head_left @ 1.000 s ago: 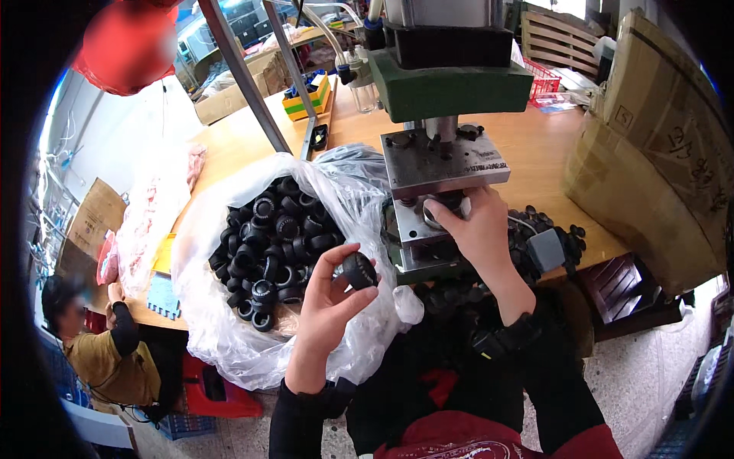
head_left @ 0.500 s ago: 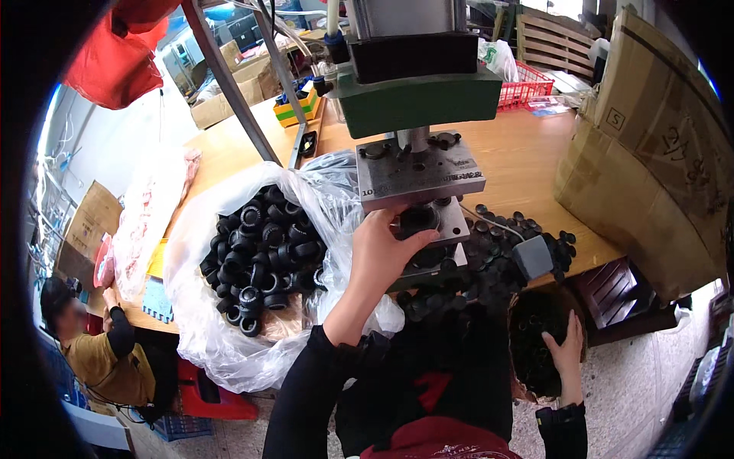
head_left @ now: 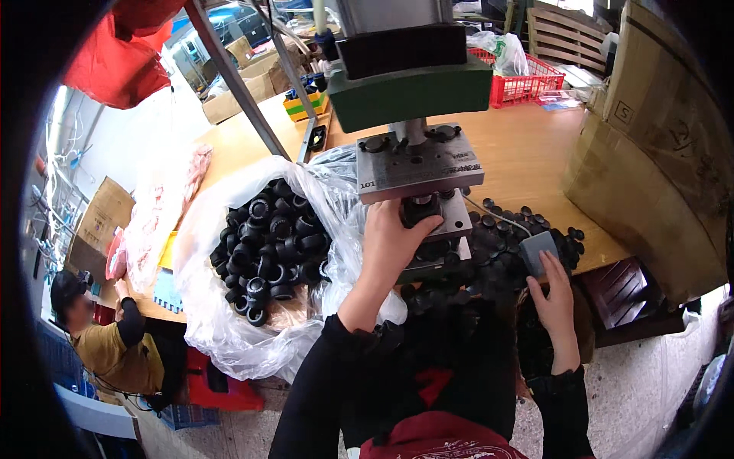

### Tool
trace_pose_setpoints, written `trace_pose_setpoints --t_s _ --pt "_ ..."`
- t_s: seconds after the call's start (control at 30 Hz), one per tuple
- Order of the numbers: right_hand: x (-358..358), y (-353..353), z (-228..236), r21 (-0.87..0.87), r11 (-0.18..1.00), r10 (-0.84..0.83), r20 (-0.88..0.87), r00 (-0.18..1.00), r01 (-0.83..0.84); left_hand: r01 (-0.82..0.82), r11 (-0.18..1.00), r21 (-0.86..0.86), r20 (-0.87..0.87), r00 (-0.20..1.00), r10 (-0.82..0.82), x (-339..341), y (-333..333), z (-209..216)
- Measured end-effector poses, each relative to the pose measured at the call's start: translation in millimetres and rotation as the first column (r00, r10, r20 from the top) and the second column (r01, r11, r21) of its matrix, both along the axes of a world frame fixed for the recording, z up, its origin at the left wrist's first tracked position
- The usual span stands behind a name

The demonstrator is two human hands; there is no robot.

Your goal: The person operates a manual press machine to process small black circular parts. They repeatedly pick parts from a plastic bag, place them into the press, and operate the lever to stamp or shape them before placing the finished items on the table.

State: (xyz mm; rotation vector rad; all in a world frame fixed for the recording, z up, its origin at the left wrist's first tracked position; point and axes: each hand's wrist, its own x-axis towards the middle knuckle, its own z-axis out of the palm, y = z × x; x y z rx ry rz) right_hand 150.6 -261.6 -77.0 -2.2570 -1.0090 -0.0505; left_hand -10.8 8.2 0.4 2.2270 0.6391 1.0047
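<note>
Taking the black ring in the press as the centre of a dial, a clear plastic bag (head_left: 200, 294) heaped with black rings (head_left: 267, 245) sits between eight and nine o'clock on the table (head_left: 512, 172). Its loose film reaches close to the left forearm, so a sideways sweep could snag it and spill pieces.

Next comes the left hand (head_left: 388, 243), in from seven to eight o'clock. Its fingers and thumb are closed around the black ring (head_left: 417, 213), the thumb across the near side; the far fingertips are hidden. The ring thus lies within that grasp, over the lower plate (head_left: 458, 217) and directly beneath the upper plate (head_left: 420, 170), which hangs toward twelve. This is the main danger, I judge: with fingers in that gap, any drop of the upper plate could crush them, and a ring sitting crooked might be damaged.

At four o'clock, loose black discs (head_left: 486, 268) crowd the table edge and could be knocked off by a careless wrist. Beyond them the right hand (head_left: 556, 302), fingers spread apart and holding nothing visible, reaches up to a grey box (head_left: 539, 252) with a cable (head_left: 498, 216). The box lies at the fingertips' eleven o'clock; if it controls the press, which I cannot tell, an accidental push could be the trigger.
</note>
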Motion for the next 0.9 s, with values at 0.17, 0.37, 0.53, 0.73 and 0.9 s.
trace_pose_setpoints --t_s 0.17,0.37,0.53,0.73,0.9 --pt "26 32 -21 -0.299 0.949 -0.032 0.233 0.972 0.103 -0.12 0.987 0.106 0.151 0.983 0.104 -15 -24 -6" --pt "30 28 -21 -0.392 0.916 -0.011 0.192 0.981 0.087 -0.302 0.908 0.291 -0.21 0.905 0.369 -122 41 -25" --pt "27 21 -19 -0.022 0.999 -0.031 0.083 0.996 0.032 -0.213 0.741 0.637 -0.346 0.78 0.522 -152 94 -54" --pt "-31 47 36 0.213 0.967 0.125 0.074 0.989 -0.139 -0.318 0.934 -0.162 -0.107 0.947 0.303 -148 81 -27" --pt "-68 117 78 0.355 0.896 0.245 0.106 0.964 -0.266 0.283 0.591 -0.756 0.405 0.911 0.082 -159 32 2"
